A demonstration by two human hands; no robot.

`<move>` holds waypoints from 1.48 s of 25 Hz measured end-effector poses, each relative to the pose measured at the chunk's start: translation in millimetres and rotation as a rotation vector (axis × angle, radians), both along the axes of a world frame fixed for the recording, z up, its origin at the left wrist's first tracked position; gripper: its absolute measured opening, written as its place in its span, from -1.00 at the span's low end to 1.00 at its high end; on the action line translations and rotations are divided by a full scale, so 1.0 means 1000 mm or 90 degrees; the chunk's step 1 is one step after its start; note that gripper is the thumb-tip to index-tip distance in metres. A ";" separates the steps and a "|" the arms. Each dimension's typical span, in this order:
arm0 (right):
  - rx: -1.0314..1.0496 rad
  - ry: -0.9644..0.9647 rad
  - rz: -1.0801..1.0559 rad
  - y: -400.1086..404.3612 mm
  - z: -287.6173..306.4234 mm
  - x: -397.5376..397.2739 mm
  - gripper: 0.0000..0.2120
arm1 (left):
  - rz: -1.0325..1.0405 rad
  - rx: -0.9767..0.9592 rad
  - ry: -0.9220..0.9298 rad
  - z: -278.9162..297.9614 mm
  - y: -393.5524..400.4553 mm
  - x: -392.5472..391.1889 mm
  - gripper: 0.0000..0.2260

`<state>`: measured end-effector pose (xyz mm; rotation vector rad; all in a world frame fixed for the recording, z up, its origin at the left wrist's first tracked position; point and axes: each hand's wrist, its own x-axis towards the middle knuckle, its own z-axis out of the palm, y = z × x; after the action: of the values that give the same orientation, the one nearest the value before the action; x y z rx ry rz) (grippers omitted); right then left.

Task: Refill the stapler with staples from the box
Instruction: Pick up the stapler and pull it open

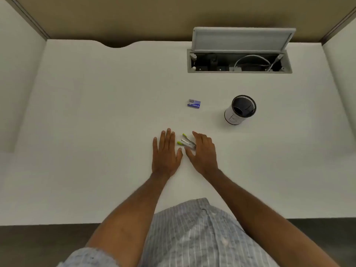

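A small metal stapler with yellow-green tips lies hinged apart on the white desk, its two arms spread in a V. My right hand curves around its right end, fingers spread, thumb near its base; a firm grip is not visible. My left hand rests flat on the desk just left of the stapler, fingers apart, holding nothing. The blue staple box lies closed farther back, beyond both hands.
A black mesh pen cup with a white label stands at the right. Behind it an open cable hatch with raised lid sits in the desk. Partition walls border the left, right and back. The desk's front edge is near my body.
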<state>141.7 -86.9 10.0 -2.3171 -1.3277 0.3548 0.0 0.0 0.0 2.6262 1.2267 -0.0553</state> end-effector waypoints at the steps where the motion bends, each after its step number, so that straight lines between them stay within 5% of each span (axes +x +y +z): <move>1: -0.004 -0.004 -0.005 0.004 -0.002 -0.001 -0.41 | 0.006 0.006 0.004 0.000 0.001 0.001 -0.38; 7: -0.009 -0.066 0.004 0.007 -0.012 -0.001 -0.57 | 0.001 0.012 -0.022 -0.008 0.005 -0.001 -0.39; 11: -0.004 0.040 -0.056 0.018 -0.006 0.001 -0.69 | 0.007 0.007 -0.029 -0.011 0.006 0.000 -0.40; 16: 0.145 0.638 -0.239 0.031 0.048 0.003 -0.88 | 0.009 0.002 -0.044 -0.013 0.006 -0.001 -0.41; 20: 0.367 0.993 -0.158 0.031 0.127 0.003 -0.74 | 0.015 0.002 -0.046 -0.013 0.005 0.000 -0.41; 23: 0.415 1.173 -0.086 0.029 0.177 0.006 -0.74 | 0.018 0.000 -0.041 -0.013 0.005 0.000 -0.41; 33: 0.415 1.264 -0.027 0.018 0.217 0.004 -0.59 | 0.019 0.000 -0.037 -0.013 0.005 0.001 -0.41; 37: 0.421 1.273 0.000 0.018 0.215 0.004 -0.69 | 0.019 0.000 -0.031 -0.013 0.005 0.001 -0.40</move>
<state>145.6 -69.2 225.2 -0.5458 -0.1971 1.3718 0.6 5.2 -12.7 2.5925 1.2486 0.0144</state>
